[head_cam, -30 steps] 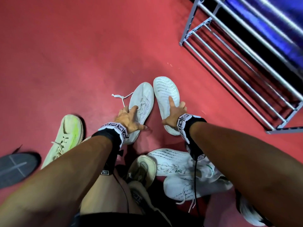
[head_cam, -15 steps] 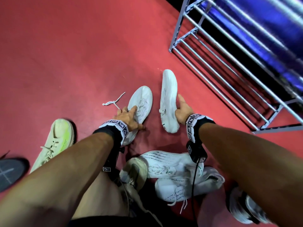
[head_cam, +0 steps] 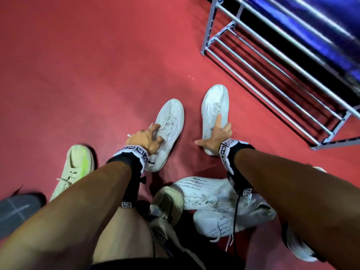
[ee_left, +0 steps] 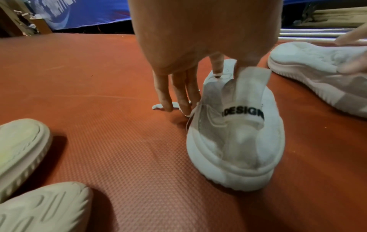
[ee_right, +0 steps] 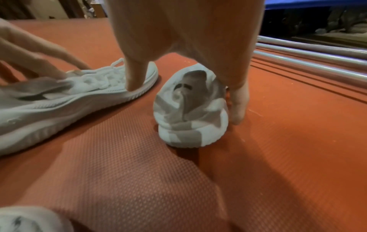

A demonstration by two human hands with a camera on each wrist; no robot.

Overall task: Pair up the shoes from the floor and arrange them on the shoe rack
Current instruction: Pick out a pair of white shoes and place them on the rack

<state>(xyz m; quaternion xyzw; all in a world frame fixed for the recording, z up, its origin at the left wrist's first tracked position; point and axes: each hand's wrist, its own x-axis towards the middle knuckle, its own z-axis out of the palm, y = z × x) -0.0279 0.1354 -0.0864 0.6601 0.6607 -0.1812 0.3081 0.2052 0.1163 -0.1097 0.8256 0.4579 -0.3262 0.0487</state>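
Observation:
Two matching white sneakers stand upright, side by side on the red floor, toes pointing away from me. My left hand (head_cam: 150, 137) sits over the left white sneaker (head_cam: 171, 117), a finger and thumb pinching its tongue (ee_left: 218, 73) while the other fingers hang down by the loose lace. My right hand (head_cam: 216, 135) straddles the heel of the right white sneaker (head_cam: 214, 102). Its index finger lies straight along the top, the thumb is spread out to the left, and the other fingers curl down the shoe's right side (ee_right: 238, 106). The metal shoe rack (head_cam: 208, 30) stands at the upper right.
A pale green sneaker (head_cam: 76, 168) and a grey sole (head_cam: 17, 209) lie at the left. Two white patterned sneakers (head_cam: 210, 193) are piled under my right forearm beside a beige shoe (head_cam: 167, 203). A black-and-white shoe (head_cam: 300, 248) lies at the lower right. The rack's bars hold no shoes.
My right hand has rolled the right sneaker from sole-up, through its side, to upright. The left hand stayed on the left sneaker, and its loose lace now lies closer to the hand.

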